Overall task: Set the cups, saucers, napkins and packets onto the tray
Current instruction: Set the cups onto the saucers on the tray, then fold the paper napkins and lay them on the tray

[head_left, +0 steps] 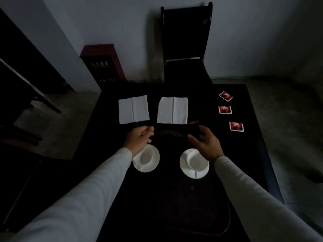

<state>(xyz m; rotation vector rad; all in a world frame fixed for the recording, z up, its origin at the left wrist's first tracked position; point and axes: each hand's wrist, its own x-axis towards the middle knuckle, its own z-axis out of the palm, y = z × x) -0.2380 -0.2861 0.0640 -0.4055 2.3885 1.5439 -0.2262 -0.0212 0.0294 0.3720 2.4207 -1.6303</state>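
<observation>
Both hands hover over the dark desk (206, 95), grips released: the left hand (139, 138) has loosely curled fingers with nothing seen in them, and the right hand (207, 143) is spread wide. Below them stand the left cup (146, 157) and the right cup (195, 160), each on a saucer. Whether they sit on the dark tray (228, 222) cannot be told. Two napkins (133, 109) lie beyond, and three red packets (225, 110) to the right
</observation>
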